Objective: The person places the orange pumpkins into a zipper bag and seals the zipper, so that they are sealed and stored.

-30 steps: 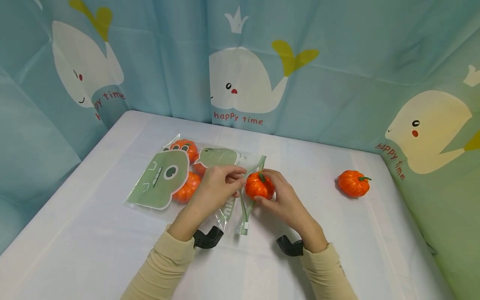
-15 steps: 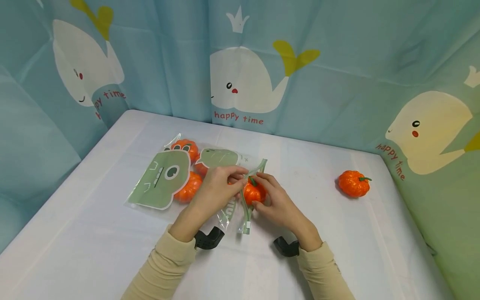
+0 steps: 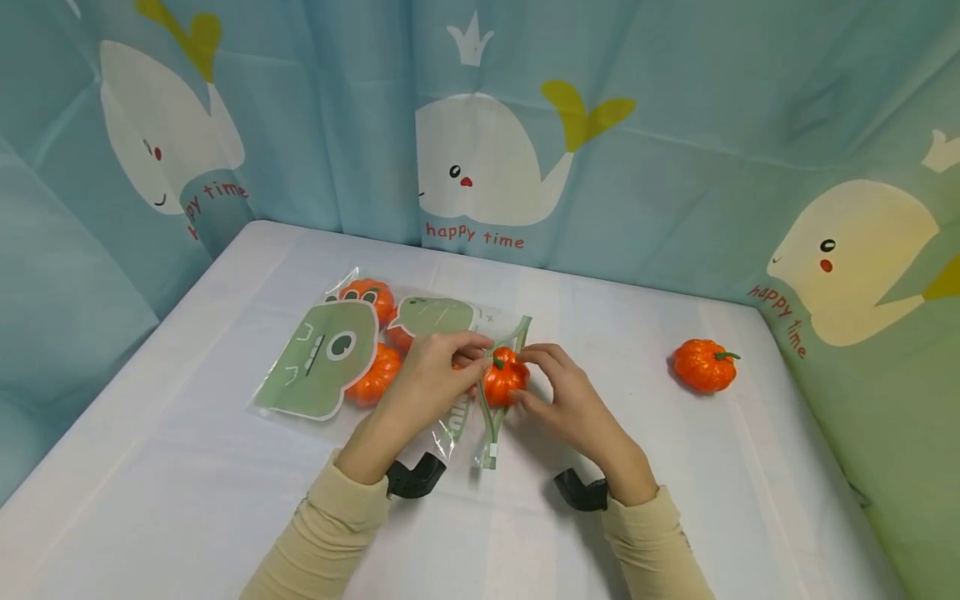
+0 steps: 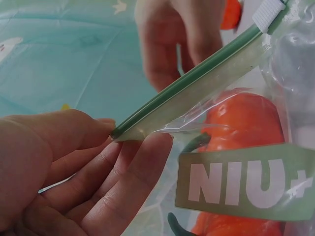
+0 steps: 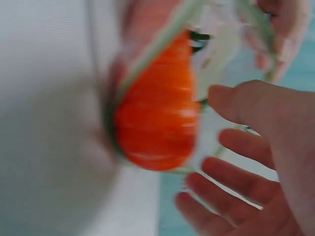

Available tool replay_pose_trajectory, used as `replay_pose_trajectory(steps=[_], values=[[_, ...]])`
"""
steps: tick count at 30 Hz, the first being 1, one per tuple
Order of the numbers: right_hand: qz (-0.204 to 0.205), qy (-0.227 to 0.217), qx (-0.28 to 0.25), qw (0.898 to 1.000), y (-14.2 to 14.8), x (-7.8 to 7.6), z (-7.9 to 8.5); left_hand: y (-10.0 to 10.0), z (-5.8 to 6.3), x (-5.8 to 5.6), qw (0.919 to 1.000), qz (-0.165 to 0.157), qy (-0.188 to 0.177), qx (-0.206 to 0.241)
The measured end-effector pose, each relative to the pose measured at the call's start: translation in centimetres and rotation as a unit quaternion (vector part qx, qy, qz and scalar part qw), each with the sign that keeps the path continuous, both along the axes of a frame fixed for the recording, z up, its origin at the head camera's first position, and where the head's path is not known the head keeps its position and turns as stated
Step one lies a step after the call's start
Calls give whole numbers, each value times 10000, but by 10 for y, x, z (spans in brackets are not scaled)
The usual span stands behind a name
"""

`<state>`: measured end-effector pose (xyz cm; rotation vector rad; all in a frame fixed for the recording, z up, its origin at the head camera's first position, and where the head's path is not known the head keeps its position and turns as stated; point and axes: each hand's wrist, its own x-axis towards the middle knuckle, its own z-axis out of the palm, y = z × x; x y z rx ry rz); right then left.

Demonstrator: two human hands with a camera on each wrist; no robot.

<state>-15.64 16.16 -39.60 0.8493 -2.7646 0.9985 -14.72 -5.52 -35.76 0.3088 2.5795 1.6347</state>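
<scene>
My left hand (image 3: 431,375) pinches the green zip edge of a clear slider bag (image 4: 192,81) between thumb and fingers. The bag (image 3: 315,358) lies flat, printed with green cartoon animals, and several orange toy pumpkins show inside. One orange pumpkin (image 3: 504,379) with a green stem sits in the bag's parted mouth, partly inside; the right wrist view shows this pumpkin (image 5: 160,110) behind one green rim. Close to its right side is my right hand (image 3: 566,400). In the right wrist view that hand's fingers (image 5: 236,172) are spread and relaxed, apart from the pumpkin.
Another orange pumpkin (image 3: 705,367) lies on the white table (image 3: 750,500) at the right. A blue-green curtain (image 3: 675,167) with whale prints stands around the back and sides. The white slider (image 3: 492,451) is at the near end of the bag's mouth.
The pumpkin has moved left from my right hand's grip into the bag's mouth. My right hand followed it left, then drew back slightly and let go. The left hand stays at the bag edge.
</scene>
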Motion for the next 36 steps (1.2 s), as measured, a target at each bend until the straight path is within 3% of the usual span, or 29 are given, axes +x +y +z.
replay_pose_trajectory(steps=[4,10,13,20,26,36], values=[[212,-73,365,9991,0,7,11,-1,0,0,10000,-29,-6,16],[401,-160,946,9946,-4,12,13,-2,-1,0,10000,-45,-33,1],[414,-109,978,9943,-6,12,11,-2,-1,1,9999,-71,27,-82],[551,212,862,9945,-13,7,1,-2,-2,0,9968,-73,623,-504],[394,349,973,9939,-18,7,-4,-2,-2,1,9971,-48,571,-503],[241,-314,1095,9932,-5,11,8,-3,3,2,9946,-97,794,-666]])
